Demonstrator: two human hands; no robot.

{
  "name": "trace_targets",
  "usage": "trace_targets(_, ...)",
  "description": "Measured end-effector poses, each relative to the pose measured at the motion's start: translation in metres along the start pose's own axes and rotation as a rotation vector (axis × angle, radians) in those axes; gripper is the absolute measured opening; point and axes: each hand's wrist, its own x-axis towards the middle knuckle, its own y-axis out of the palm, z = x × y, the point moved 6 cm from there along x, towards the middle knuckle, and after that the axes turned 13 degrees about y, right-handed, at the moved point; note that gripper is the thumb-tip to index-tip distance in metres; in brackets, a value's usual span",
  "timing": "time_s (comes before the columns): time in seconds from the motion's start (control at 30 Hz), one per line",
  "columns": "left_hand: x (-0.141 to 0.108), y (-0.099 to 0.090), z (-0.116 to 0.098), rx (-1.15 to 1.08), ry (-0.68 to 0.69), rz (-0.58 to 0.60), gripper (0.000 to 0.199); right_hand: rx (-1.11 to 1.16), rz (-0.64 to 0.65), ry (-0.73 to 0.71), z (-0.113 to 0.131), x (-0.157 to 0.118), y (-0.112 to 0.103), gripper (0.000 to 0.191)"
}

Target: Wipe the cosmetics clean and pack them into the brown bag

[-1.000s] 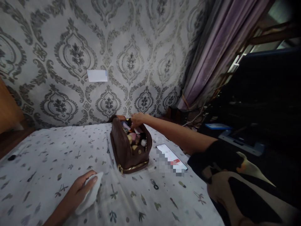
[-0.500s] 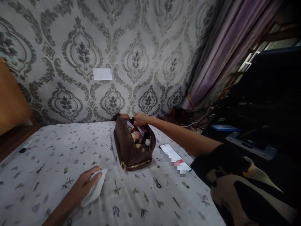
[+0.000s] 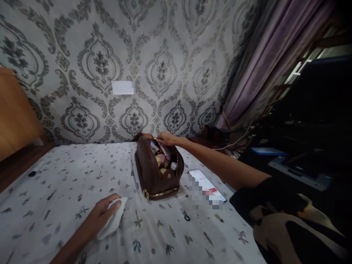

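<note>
A brown bag (image 3: 147, 167) with gold zips stands open on the patterned sheet (image 3: 90, 168), full of several small items, among them a white-capped one (image 3: 173, 165). At the bag's far edge is my right hand (image 3: 167, 139), its fingers bent down at the rim; their tips are hidden, and what they grip cannot be made out. My left hand (image 3: 106, 212) pinches a white cloth or tissue (image 3: 114, 220) low over the sheet, left of the bag and nearer to me.
A phone (image 3: 207, 185) with a lit screen lies right of the bag. Behind rises a patterned wall with a white card (image 3: 122, 87). An orange-brown wooden piece (image 3: 18, 113) is at the left. Cables, a purple curtain (image 3: 247, 69) and a blue-edged object (image 3: 266, 150) are at the right.
The whole view has shifted slightly, so things appear a little further right. Both hands keep nearly the same places relative to the bag and the sheet.
</note>
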Motion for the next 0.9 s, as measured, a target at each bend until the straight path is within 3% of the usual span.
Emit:
trace_targets(0.13, -0.001, -0.003, 0.004, -0.004, -0.013, -0.083, 0.051, 0.063, -0.029, 0.034, -0.005, -0.009, -0.006, 0.036)
trace_targets(0.23, -0.002, -0.003, 0.006, -0.011, -0.014, -0.068, 0.052, 0.12, -0.093, 0.075, -0.009, -0.021, -0.014, 0.034)
trace_targets(0.43, 0.002, -0.004, -0.001, -0.017, 0.07, -0.066, 0.045, 0.257, -0.324, 0.099, 0.0, -0.064, -0.034, 0.035)
trace_targets(0.5, 0.003, -0.009, -0.006, -0.007, 0.115, -0.136, 0.042, 0.332, -0.412, 0.036, 0.014, -0.086, -0.036, 0.035)
trace_targets(0.57, 0.004, -0.016, -0.011, 0.002, 0.147, -0.207, 0.039, 0.534, -0.6, -0.145, 0.033, -0.116, -0.04, 0.03)
trace_targets(0.67, 0.007, -0.029, -0.012, -0.021, 0.117, -0.249, 0.04, 0.696, -0.758, -0.343, 0.066, -0.161, -0.033, 0.022)
trace_targets(0.8, 0.013, -0.067, -0.005, 0.124, 0.028, -0.356, 0.038, 0.779, -0.695, -0.543, 0.126, -0.203, -0.009, 0.015)
trace_targets(0.9, 0.021, -0.112, 0.004, 0.273, -0.025, -0.438, 0.028, 0.896, -0.61, -0.572, 0.162, -0.215, 0.013, 0.016)
